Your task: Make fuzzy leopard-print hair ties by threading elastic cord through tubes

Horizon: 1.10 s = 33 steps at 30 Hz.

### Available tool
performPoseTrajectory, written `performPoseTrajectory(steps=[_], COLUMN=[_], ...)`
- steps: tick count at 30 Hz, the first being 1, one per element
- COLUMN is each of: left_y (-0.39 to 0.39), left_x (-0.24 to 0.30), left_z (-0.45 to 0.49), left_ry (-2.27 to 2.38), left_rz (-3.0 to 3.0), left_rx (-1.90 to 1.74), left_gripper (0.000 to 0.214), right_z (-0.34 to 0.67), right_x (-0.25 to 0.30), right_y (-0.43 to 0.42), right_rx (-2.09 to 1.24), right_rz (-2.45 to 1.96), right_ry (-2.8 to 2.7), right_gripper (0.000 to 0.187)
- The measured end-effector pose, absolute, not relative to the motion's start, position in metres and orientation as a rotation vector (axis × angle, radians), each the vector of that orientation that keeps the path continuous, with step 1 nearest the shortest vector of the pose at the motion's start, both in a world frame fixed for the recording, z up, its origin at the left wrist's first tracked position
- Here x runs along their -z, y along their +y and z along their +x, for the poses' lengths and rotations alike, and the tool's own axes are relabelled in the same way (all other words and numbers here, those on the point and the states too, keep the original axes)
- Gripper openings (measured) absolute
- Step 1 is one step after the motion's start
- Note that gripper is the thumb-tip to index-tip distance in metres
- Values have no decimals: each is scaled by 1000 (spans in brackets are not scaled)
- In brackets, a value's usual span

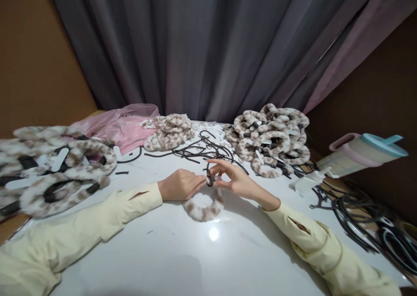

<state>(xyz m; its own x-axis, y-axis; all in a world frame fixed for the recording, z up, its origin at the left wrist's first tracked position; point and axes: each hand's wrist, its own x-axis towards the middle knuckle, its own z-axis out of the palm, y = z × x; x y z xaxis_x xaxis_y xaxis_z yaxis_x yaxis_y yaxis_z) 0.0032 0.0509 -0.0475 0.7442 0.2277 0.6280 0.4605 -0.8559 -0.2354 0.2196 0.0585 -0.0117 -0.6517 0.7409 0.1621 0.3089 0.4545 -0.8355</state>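
Observation:
A furry leopard-print headband (203,210) curves down onto the white table (182,252) between my hands. My left hand (180,185) is closed in a pinch on one end of it. My right hand (233,179) pinches the dark band end (210,179) right beside it, thumb and forefinger together, the other fingers spread. Both wrists rest on the table, in pale yellow sleeves.
Piles of finished furry headbands lie at left (58,170), back centre (167,132) and back right (272,135). Loose dark bands (202,150) are strewn behind my hands. A pink plastic bag (122,124), a lidded pitcher (361,152), scissors (395,244) and bare black bands (352,209) sit at the sides.

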Motion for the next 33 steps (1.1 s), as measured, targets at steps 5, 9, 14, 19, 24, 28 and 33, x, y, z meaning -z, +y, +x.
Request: performPoseTrajectory(steps=[5,9,14,19,24,28,33], left_y=[52,51,52,53,54,54,54], left_x=[48,48,49,52,53,53,54], left_z=[3,4,4,4,4,4,4], left_ry=[-649,-580,-608,-647,-782,-825,-952], left_rz=[-2653,-2630,-2639,-2679,-2697,-2724,-2767], left_rx=[795,798,816,789,775,715,626], left_gripper=[25,24,24,26,28,30,31], right_z=[216,220,226,225,223,224,227], right_x=[8,-5,1,17,3,-16,-25], right_y=[49,46,55,63,55,44,44], right_rx=[-967,-969,-804,-451,-413,-629,-810], right_rz=[-697,-606,-672,-656,-603,-601,-666], right_ry=[-2224,-2300,-2450,-2535,-2617,-2757,-2824], right_gripper=[54,56,56,30,19,28,37])
